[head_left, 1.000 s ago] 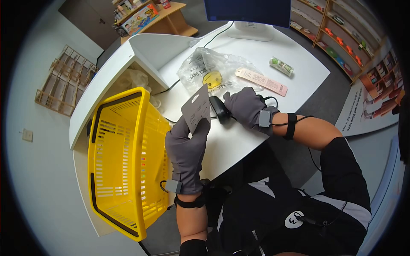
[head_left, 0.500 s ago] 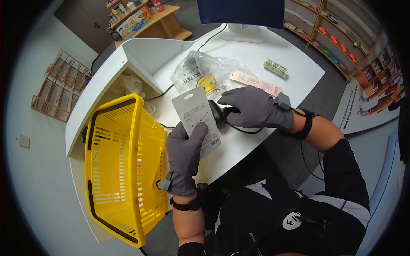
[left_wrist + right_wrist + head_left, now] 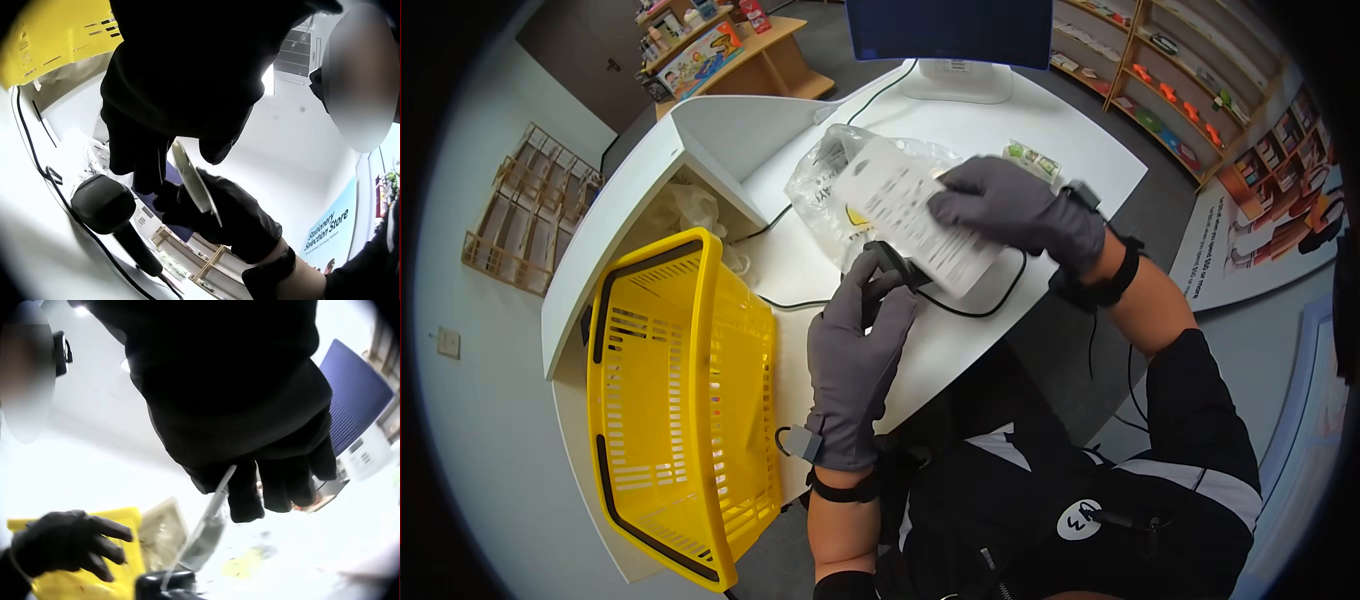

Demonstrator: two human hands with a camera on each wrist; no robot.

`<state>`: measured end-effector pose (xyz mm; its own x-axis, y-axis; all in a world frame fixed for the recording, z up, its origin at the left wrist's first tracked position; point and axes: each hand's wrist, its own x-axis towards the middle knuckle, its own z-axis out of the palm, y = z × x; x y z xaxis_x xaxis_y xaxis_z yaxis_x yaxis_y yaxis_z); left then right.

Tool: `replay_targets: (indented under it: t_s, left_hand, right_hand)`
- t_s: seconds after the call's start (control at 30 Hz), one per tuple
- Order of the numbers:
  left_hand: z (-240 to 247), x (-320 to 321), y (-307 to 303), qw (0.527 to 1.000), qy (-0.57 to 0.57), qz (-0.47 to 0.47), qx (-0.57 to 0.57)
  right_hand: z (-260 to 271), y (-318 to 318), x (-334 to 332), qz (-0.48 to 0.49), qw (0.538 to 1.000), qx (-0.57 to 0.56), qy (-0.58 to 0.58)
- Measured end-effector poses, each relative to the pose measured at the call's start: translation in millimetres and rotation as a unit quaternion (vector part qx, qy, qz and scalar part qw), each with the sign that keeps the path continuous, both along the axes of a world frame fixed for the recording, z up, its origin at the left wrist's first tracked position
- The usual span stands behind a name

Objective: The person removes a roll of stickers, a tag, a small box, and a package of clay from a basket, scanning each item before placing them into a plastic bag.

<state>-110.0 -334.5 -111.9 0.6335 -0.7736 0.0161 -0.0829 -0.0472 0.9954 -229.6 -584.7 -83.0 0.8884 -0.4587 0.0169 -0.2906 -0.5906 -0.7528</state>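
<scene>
My gloved right hand (image 3: 1020, 210) pinches a white, printed hanging card pack (image 3: 900, 205) between thumb and fingers, tilted above the desk. In the right wrist view a clear bulge shows on one side of the pack (image 3: 206, 540). My gloved left hand (image 3: 855, 350) is beside the black handheld scanner (image 3: 890, 256), its fingers loosely extended with nothing between them. The scanner (image 3: 103, 203) lies on the white desk in the left wrist view, apart from those fingers. Behind the pack, a clear plastic bag (image 3: 810, 195) with a yellow print is partly covered.
A yellow shopping basket (image 3: 708, 400) stands at the left, beside my left forearm. Toward the back are a monitor (image 3: 950, 35) and a small green-printed package (image 3: 1030, 155). The scanner's black cable (image 3: 990, 311) loops across the white desk (image 3: 1090, 140).
The card pack has passed from my left hand to my right and moved up and rightward. My right hand has let go of the scanner; my left hand has come beside it.
</scene>
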Motion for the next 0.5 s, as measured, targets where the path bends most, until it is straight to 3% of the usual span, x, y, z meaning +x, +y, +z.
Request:
replay_targets:
  t_s: [0.1,0.13,0.2,0.33,0.5]
  left_hand:
    - [5.5,0.4,16.3,0.999,-0.002,0.021,0.047]
    - [9.6,0.8,20.8,0.998,-0.004,0.025,0.059]
    - [14.9,1.6,30.2,0.996,-0.005,0.036,0.083]
    - [14.3,2.2,44.8,0.997,0.055,0.038,0.048]
    - [21.1,-8.3,61.6,0.997,0.042,0.057,0.032]
  right_hand:
    - [-22.5,-49.1,-7.8,-0.071,0.962,-0.261,0.031]
    - [-24.1,-58.7,-10.1,-0.067,0.962,-0.263,0.029]
    - [-26.3,-72.0,-10.9,-0.111,0.945,-0.259,0.166]
    - [-47.7,-86.6,-4.3,-0.112,0.912,-0.313,0.239]
    - [-55.6,-88.3,8.6,-0.125,0.882,-0.365,0.271]
